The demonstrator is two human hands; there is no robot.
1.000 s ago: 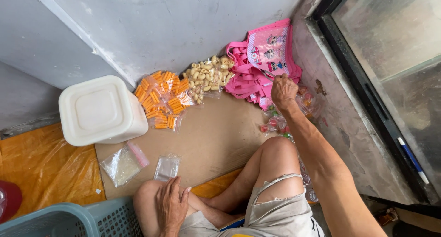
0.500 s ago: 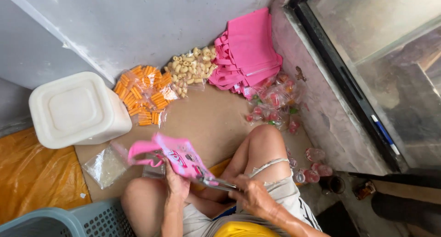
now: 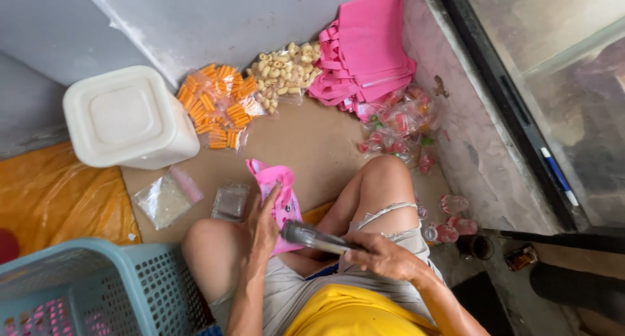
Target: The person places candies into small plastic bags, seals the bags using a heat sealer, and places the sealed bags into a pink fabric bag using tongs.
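I sit cross-legged on a brown cardboard sheet (image 3: 312, 141). My left hand (image 3: 263, 222) holds a folded pink bag (image 3: 278, 193) over my lap. My right hand (image 3: 384, 255) grips a dark metal tool (image 3: 312, 237), perhaps a stapler, whose front end touches the bag's lower edge. A stack of the same pink bags (image 3: 368, 46) lies at the far wall.
A white lidded tub (image 3: 127, 118) stands at left. Packets of orange snacks (image 3: 221, 105), pale ring snacks (image 3: 283, 72) and red candies (image 3: 400, 124) lie on the cardboard. A teal basket (image 3: 84, 290) sits at lower left. Clear pouches (image 3: 166, 199) rest near my knee.
The right hand reached to the pink bag stack, brought one bag to my lap, and now holds the metal tool against it. The left hand has taken hold of the bag, now folded smaller.
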